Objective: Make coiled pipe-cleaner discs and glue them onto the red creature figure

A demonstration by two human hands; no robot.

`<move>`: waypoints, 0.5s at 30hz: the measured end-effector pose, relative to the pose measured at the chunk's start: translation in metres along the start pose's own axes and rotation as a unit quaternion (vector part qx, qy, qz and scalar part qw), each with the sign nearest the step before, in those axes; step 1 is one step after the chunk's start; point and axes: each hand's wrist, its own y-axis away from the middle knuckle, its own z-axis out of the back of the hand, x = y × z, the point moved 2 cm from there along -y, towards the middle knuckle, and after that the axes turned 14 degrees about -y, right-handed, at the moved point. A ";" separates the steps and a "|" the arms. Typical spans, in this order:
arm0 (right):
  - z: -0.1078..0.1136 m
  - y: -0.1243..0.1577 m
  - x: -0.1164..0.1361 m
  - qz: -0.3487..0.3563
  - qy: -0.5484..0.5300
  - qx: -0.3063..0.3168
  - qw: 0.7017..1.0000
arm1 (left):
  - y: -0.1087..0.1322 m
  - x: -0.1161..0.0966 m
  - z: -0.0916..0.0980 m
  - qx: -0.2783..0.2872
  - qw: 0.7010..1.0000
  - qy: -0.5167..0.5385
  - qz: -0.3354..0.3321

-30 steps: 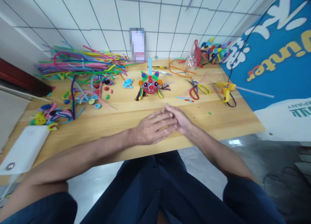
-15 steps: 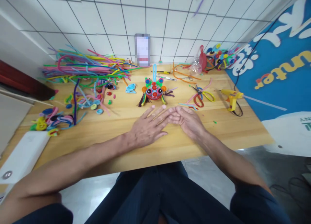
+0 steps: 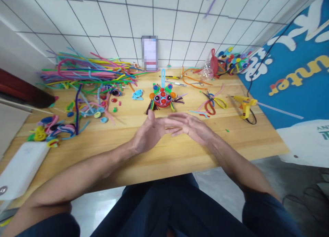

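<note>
My left hand (image 3: pixel 147 135) and my right hand (image 3: pixel 192 126) hover just above the wooden table (image 3: pixel 167 154), fingers stretched out and touching each other at the tips. Neither holds anything. Just beyond them stands a colourful pipe-cleaner figure (image 3: pixel 162 97) with red discs, a blue loop on top and dark tassels at its sides. It lies a short way past my fingertips, untouched.
A heap of long pipe cleaners (image 3: pixel 87 71) and coiled bits (image 3: pixel 55 127) fills the left side. Scissors (image 3: pixel 213 101) and a yellow glue gun (image 3: pixel 245 105) lie to the right. A white box (image 3: pixel 20 168) sits at the near left corner; more craft figures (image 3: pixel 231 62) at the back right.
My hands have lifted off the table and moved forward. The left one turned onto its edge with the palm facing right; the overlapping fingers have spread.
</note>
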 end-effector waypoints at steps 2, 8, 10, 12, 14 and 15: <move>0.000 0.000 0.002 0.051 -0.001 -0.014 0.999 | -0.002 0.002 0.004 -0.043 0.998 0.021 0.034; -0.032 -0.010 -0.041 0.072 0.116 -0.085 0.987 | -0.009 0.037 -0.008 -0.063 0.993 -0.092 0.040; -0.043 -0.009 -0.056 0.099 0.072 -0.149 0.981 | -0.009 0.048 -0.008 -0.057 0.984 -0.167 0.029; -0.052 -0.003 -0.064 0.116 0.008 -0.179 0.977 | -0.006 0.056 -0.004 -0.032 0.966 -0.256 -0.021; -0.057 0.005 -0.064 0.110 -0.041 -0.186 0.975 | 0.000 0.056 0.001 -0.019 0.923 -0.364 -0.123; -0.056 0.009 -0.061 0.106 -0.057 -0.192 0.974 | 0.003 0.054 0.002 -0.029 0.890 -0.421 -0.171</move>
